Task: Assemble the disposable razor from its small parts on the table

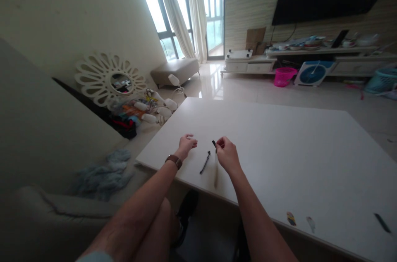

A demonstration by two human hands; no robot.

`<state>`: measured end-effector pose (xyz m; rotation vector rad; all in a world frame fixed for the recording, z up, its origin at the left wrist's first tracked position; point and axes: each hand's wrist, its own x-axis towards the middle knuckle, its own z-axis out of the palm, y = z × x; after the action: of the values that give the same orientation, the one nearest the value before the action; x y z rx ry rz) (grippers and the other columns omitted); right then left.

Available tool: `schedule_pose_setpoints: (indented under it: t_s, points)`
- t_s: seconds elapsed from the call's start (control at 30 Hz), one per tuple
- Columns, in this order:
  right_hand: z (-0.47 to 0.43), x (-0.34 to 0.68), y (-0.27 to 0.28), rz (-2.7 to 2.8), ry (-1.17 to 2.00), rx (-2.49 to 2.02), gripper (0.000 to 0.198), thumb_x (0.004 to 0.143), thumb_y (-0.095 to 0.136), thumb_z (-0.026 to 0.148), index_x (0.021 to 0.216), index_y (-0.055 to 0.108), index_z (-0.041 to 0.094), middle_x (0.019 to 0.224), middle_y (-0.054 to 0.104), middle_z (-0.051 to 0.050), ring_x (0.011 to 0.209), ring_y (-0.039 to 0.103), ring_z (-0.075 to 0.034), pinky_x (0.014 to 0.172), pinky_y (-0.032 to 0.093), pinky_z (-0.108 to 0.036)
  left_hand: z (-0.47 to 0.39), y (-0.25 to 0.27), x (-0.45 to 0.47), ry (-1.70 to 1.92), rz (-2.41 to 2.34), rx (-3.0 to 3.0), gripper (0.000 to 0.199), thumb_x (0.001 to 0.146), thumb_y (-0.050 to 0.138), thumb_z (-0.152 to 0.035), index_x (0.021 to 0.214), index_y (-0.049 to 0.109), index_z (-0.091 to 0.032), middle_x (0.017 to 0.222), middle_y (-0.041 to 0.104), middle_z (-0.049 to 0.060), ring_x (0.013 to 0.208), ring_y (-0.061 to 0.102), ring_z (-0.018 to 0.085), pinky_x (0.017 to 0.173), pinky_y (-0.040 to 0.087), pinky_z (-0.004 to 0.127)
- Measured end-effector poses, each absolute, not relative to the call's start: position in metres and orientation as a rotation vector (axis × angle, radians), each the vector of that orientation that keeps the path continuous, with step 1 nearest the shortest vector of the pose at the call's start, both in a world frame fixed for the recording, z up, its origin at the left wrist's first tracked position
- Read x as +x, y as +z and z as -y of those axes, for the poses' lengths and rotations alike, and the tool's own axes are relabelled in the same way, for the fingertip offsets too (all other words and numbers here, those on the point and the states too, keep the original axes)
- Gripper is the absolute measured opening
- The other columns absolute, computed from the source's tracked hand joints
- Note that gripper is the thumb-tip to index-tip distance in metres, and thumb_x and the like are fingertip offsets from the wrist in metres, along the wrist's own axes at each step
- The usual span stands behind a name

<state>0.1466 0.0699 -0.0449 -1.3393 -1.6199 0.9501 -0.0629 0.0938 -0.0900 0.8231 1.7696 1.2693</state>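
Observation:
My right hand [227,155] is closed in a pinch above the white table [263,142]. A small flat black piece [214,144] sticks out from its fingertips; its exact kind is too small to tell. To the left, my left hand [187,145] hovers over the tabletop with fingers bent and apart, nothing visible in them. Between the hands, nearer me, lies a thin black rod-like tool [204,163] with a wider, knobbed far end. A pale beige stick [216,176] lies just below my right hand; whether it joins the black piece is hidden.
Two small colourful flat pieces, one yellow and red [290,218] and one whitish [310,224], lie by the table's near edge. A dark strip [382,222] is at far right. A chandelier [164,109] stands on the floor beyond the table's left edge.

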Motion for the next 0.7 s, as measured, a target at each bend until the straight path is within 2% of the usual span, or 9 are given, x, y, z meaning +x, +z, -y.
schedule_pose_setpoints:
  t_s: [0.13,0.3,0.37,0.5,0.57,0.7]
  points:
    - [-0.068,0.161,-0.037,1.588,0.981,-1.340,0.007,0.081,0.055,0.024,0.075,0.057,0.021,0.075,0.067,-0.003,0.068,0.061,-0.019,0.065,0.041,-0.029,-0.092,-0.089,-0.114,1.221,-2.031,0.926,0.054,0.065,0.071,-0.007,0.112,0.048,-0.017,0.071,0.055,-0.004,0.055,0.056,0.009,0.059,0.051,0.022]
    - [-0.064,0.175,-0.030,1.552,0.972,-1.327,0.007,0.080,0.056,0.026,0.075,0.058,0.021,0.075,0.067,-0.002,0.067,0.062,-0.018,0.065,0.041,-0.030,-0.067,-0.093,-0.192,0.989,-2.393,0.990,0.045,0.066,0.069,-0.013,0.108,0.052,-0.017,0.067,0.052,-0.005,0.056,0.057,0.013,0.061,0.050,0.025]
    - [-0.063,0.177,-0.028,1.553,0.979,-1.324,0.007,0.080,0.057,0.026,0.075,0.059,0.022,0.075,0.067,-0.002,0.066,0.061,-0.018,0.065,0.041,-0.030,-0.057,-0.099,-0.216,0.868,-2.525,0.997,0.040,0.064,0.073,-0.018,0.100,0.056,-0.016,0.069,0.055,-0.002,0.067,0.061,0.018,0.068,0.051,0.029]
    - [-0.066,0.173,-0.028,1.546,1.005,-1.342,0.008,0.079,0.058,0.027,0.074,0.059,0.022,0.075,0.068,-0.002,0.066,0.061,-0.018,0.065,0.041,-0.030,-0.047,-0.113,-0.249,0.659,-2.712,1.029,0.036,0.064,0.076,-0.029,0.093,0.061,-0.014,0.089,0.063,0.009,0.100,0.062,0.029,0.089,0.050,0.037]
    - [-0.067,0.169,-0.029,1.549,1.013,-1.340,0.008,0.080,0.057,0.027,0.074,0.059,0.022,0.074,0.067,-0.002,0.065,0.061,-0.018,0.064,0.041,-0.030,-0.045,-0.119,-0.257,0.565,-2.751,1.039,0.038,0.066,0.075,-0.033,0.096,0.062,-0.012,0.095,0.065,0.013,0.105,0.061,0.030,0.093,0.048,0.039]
    - [-0.069,0.165,-0.037,1.574,1.021,-1.318,0.008,0.081,0.056,0.029,0.078,0.060,0.022,0.076,0.068,-0.002,0.064,0.060,-0.017,0.063,0.041,-0.030,-0.043,-0.121,-0.259,0.437,-2.744,1.109,0.046,0.068,0.074,-0.034,0.106,0.060,-0.011,0.099,0.068,0.015,0.103,0.063,0.031,0.092,0.048,0.040]
